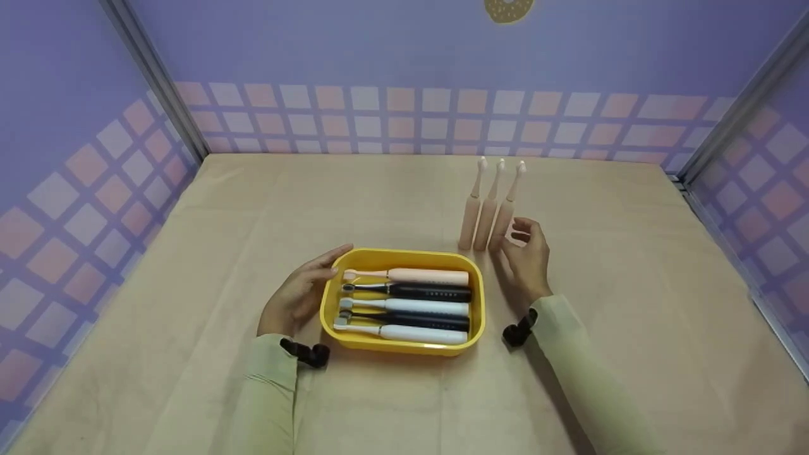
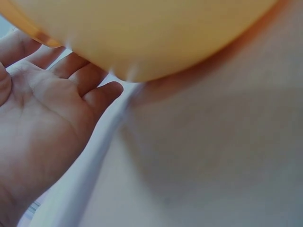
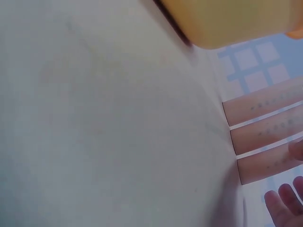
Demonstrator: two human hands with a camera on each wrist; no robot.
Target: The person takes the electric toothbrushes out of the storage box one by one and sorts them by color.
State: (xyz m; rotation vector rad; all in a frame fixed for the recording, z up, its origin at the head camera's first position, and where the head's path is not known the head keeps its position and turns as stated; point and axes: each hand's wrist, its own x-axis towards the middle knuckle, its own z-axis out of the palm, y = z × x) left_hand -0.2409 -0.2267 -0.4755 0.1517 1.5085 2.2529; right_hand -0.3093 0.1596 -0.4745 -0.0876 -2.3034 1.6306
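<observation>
Left hand [image 1: 296, 294] grips yellow box [image 1: 397, 345]; right hand [image 1: 531, 258], loose-fingered, touches rightmost toothbrush [image 1: 504, 218] behind it: probably light, stiff; hold mid-handle.

The tray [image 1: 404, 258] looks glossy plastic, the 3 upright toothbrushes [image 1: 486, 222] smooth matt plastic, the table covering [image 1: 341, 202] matt cloth.

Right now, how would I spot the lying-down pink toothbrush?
On the table sits a yellow box holding five toothbrushes in a row. The pink toothbrush lies along the box's far side. It's the only pink one lying down; its boxmates are black or white.
</observation>
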